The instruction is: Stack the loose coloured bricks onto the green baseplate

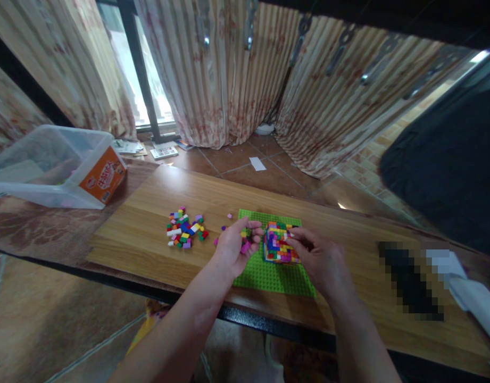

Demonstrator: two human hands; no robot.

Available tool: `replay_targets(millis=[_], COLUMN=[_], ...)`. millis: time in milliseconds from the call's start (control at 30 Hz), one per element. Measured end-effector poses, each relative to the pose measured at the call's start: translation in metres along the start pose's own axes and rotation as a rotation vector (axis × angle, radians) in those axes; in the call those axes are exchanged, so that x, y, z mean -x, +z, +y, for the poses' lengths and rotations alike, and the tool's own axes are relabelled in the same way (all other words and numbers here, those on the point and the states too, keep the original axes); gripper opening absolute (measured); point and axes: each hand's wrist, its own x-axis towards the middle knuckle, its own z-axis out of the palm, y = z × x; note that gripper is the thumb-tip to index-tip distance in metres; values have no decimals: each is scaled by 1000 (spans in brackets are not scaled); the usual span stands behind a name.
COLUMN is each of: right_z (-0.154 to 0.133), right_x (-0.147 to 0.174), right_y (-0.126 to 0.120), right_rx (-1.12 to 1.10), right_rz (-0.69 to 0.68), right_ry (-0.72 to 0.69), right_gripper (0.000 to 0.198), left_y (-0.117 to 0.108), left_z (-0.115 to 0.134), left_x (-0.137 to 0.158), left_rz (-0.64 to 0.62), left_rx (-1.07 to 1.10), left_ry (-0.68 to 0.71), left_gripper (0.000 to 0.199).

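Observation:
A green studded baseplate (274, 279) lies on the wooden table. On it stands a rectangular block built of many-coloured toy bricks (277, 242). My left hand (234, 242) is palm up over the plate's left edge, its fingers curled loosely around several loose toy bricks (245, 246). At the right side of the block, my right hand (314, 255) has thumb and fingertips pinched on a small toy brick at the top surface. The fingers mostly hide that brick, so its colour is unclear. A few single bricks (229, 216) lie just left of the plate.
A pile of loose bricks (184, 229) is spread on the table (141, 234) at left. Beyond it stands a clear plastic bin (77, 183) with an orange label. At right are a blurred dark object (412, 282) and a white object (474, 295). Curtains (229, 80) hang behind.

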Motion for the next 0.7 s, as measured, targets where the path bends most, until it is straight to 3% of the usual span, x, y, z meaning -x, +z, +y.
replay_targets(millis=[233,400,700], right_z=[8,11,19], right_x=[1,-2,-3], right_y=[-4,-8,9], right_rx=[2,51,-40], right_rz=[-9,85,97], right_ry=[66,81,221], right_gripper=[28,29,43], left_y=[0,1,0], left_z=[1,1,1], left_x=[1,0,0], left_rz=[6,12,12], left_rx=[-5,-6,-23], left_ry=[-4,-4,-5], left_gripper=[27,27,28])
